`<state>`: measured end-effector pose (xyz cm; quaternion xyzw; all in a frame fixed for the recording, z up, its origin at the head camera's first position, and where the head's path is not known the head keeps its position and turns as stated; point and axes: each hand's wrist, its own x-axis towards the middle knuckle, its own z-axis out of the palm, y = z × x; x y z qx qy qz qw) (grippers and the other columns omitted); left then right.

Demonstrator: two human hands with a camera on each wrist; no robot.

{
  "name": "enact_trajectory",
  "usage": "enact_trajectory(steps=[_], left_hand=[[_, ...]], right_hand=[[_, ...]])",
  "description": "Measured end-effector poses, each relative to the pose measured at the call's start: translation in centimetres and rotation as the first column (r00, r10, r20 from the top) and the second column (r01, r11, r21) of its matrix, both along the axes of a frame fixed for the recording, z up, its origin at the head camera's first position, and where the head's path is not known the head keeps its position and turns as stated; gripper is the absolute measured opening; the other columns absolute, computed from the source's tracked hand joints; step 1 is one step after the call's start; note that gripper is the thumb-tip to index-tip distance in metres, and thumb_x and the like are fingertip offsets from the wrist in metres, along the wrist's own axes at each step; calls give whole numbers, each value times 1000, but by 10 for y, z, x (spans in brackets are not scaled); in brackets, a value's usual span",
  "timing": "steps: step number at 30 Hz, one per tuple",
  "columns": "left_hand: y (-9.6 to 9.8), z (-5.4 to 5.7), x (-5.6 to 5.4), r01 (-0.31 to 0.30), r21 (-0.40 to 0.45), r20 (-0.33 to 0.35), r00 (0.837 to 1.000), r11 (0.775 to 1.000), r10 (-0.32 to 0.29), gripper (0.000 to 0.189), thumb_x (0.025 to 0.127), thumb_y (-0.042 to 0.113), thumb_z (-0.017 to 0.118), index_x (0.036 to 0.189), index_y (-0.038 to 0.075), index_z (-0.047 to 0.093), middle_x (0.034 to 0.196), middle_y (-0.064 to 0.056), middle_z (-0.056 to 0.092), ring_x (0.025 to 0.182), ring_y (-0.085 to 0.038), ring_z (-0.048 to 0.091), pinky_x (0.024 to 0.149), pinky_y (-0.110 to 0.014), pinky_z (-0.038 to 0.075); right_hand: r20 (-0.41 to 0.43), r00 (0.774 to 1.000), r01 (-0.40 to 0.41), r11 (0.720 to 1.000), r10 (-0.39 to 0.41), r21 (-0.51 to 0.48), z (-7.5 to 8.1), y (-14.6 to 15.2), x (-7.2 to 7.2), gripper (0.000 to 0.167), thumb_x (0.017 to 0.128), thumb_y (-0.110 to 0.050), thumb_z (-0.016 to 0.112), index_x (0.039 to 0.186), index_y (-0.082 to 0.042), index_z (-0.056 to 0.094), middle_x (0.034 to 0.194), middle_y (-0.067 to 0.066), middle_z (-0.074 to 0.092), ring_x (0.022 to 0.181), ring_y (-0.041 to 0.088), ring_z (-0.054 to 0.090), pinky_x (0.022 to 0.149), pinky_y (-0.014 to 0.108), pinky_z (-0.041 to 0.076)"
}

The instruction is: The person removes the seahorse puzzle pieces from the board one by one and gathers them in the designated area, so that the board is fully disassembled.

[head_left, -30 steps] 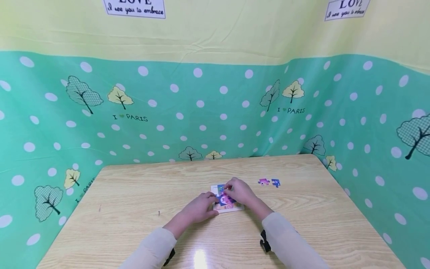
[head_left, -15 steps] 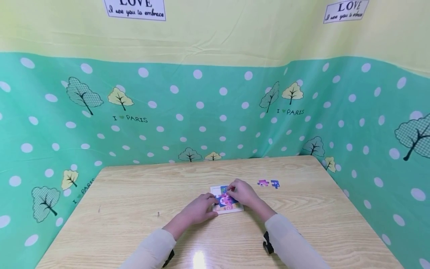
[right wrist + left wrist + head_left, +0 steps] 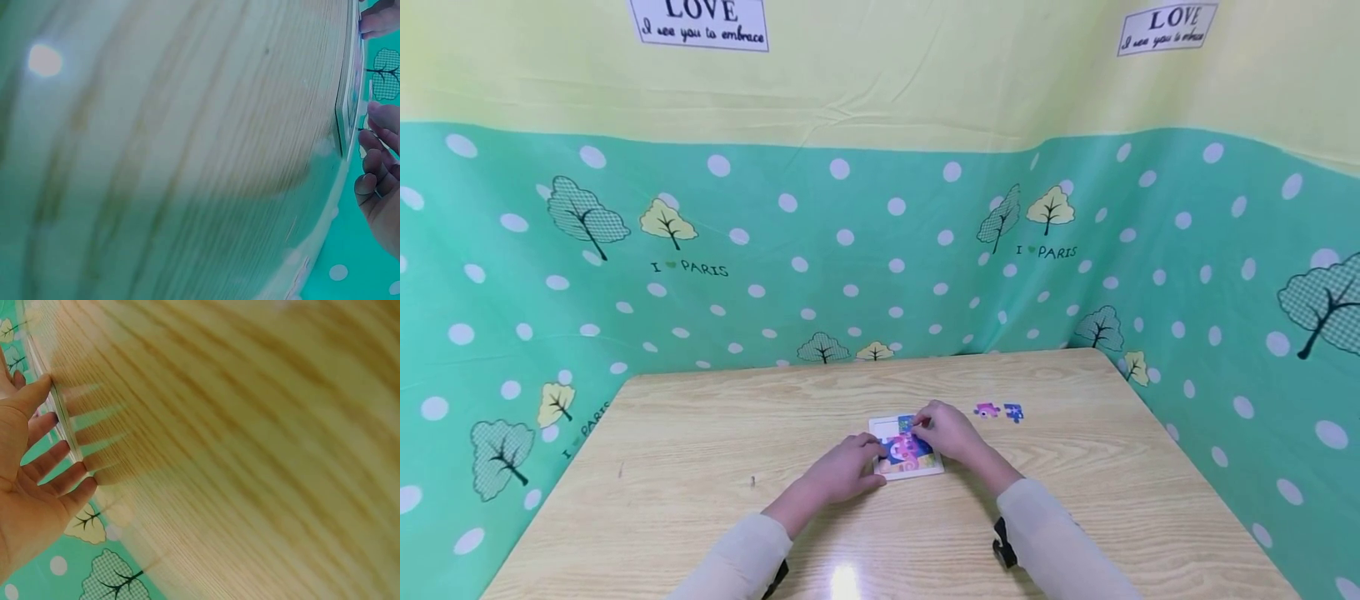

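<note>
A small white-framed jigsaw tray (image 3: pixel 917 476) lies on the table in the head view, with a pink creature on blue (image 3: pixel 904 450) filling its lower part. My left hand (image 3: pixel 842 468) rests at the tray's left side. In the left wrist view its fingers (image 3: pixel 47 464) are spread and fairly straight, the thumb at the tray edge. My right hand (image 3: pixel 951 433) pinches a blue-green jigsaw piece (image 3: pixel 906 423) between thumb and forefinger, over the tray's upper right. Seen from the right wrist, that piece (image 3: pixel 370 89) is edge-on at the fingertips. White base shows at the tray's upper left.
Two loose jigsaw pieces lie right of the tray: a pink one (image 3: pixel 987 410) and a blue one (image 3: pixel 1013 412). The wood-grain table (image 3: pixel 700 433) extends around them. A green and yellow patterned curtain (image 3: pixel 775 250) hangs behind and at both sides.
My right hand has shifted slightly right with the blue-green piece, which moves along the tray's top, baring more white at the upper left. My left hand stays in place.
</note>
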<state>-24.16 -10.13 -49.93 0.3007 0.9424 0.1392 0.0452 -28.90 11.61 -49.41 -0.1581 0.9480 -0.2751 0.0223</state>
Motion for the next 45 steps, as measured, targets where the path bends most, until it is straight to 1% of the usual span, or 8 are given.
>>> enact_trajectory(steps=[7, 13, 21, 28, 32, 38, 45], left_hand=[[0, -2, -1, 1, 0, 1, 1000, 1000, -1, 46, 87, 40, 63, 124, 14, 58, 129, -9, 55, 119, -27, 53, 103, -41, 44], [-1, -4, -2, 1, 0, 2, 1000, 1000, -1, 46, 87, 41, 62, 125, 14, 58, 129, -9, 55, 119, -27, 53, 103, -41, 44], [-1, -4, -2, -1, -4, -6, 1000, 1000, 1, 45, 88, 42, 61, 124, 15, 59, 129, -9, 55, 118, -26, 53, 102, -40, 45], [0, -2, -2, 2, -8, -6, 1000, 1000, -2, 45, 88, 41, 62, 124, 15, 59, 129, -8, 55, 118, -26, 53, 102, -40, 44], [0, -1, -2, 2, -7, 0, 1000, 1000, -2, 45, 87, 41, 62, 124, 15, 59, 129, -8, 55, 118, -26, 53, 102, -40, 44], [-1, -3, -2, 2, -9, -2, 1000, 1000, -2, 45, 87, 41, 63, 124, 15, 59, 128, -8, 55, 117, -26, 53, 102, -39, 45], [-1, -3, -2, 1, -8, -4, 1000, 1000, -1, 44, 87, 41, 63, 123, 15, 59, 128, -8, 55, 117, -26, 53, 102, -39, 45]], right_hand=[[-14, 1000, 5, 1000, -5, -14, 0, 4, 1, 11, 85, -21, 68, 90, -12, 72, 85, -1, 59, 75, 10, 54, 69, 27, 49], [-3, 1000, 18, 1000, -18, -4, -3, 7, -1, 11, 85, -23, 67, 90, -13, 71, 84, -3, 59, 75, 9, 53, 71, 26, 49], [-9, 1000, 21, 999, -21, -28, -3, 12, -2, 10, 84, -21, 68, 89, -13, 71, 83, -2, 59, 75, 10, 54, 70, 27, 50], [-20, 999, 38, 999, -38, -14, -4, 17, -3, 11, 84, -23, 68, 90, -14, 71, 85, -3, 60, 79, 10, 56, 75, 28, 51], [-12, 999, 50, 999, -50, -14, -3, 20, -3, 11, 84, -23, 68, 91, -15, 71, 86, -3, 60, 81, 11, 56, 76, 30, 51], [2, 998, 70, 998, -70, -9, -3, 22, -3, 11, 84, -24, 68, 91, -16, 71, 87, -3, 60, 81, 11, 55, 74, 29, 51], [-23, 998, 61, 998, -61, -13, -3, 26, -4, 11, 83, -23, 69, 90, -14, 71, 85, -3, 59, 78, 10, 55, 73, 28, 51]])
